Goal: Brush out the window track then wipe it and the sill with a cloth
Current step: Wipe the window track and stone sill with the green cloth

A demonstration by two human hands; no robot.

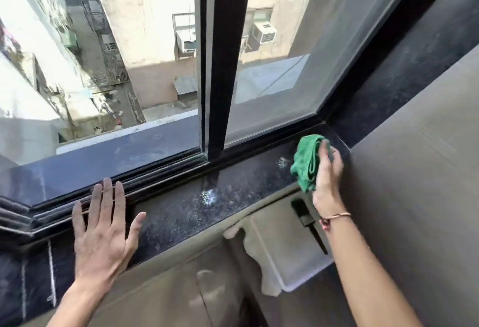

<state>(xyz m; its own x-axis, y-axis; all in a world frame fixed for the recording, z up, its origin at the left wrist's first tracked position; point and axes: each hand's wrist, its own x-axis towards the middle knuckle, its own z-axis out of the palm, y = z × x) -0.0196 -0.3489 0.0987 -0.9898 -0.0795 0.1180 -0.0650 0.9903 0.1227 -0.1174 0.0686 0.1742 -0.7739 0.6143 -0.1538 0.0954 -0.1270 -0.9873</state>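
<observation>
Right hand [327,179] holds a bunched green cloth [307,162] in its grip at the sill's [181,207] right end; the sill runs leftward to the flat, open left hand [103,225].

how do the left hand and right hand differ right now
The left hand lies flat and open, fingers spread, on the sill edge by the window track; the right hand is raised and closed around a bunched green cloth. Only the right wrist wears a bangle. Both are bare.
</observation>
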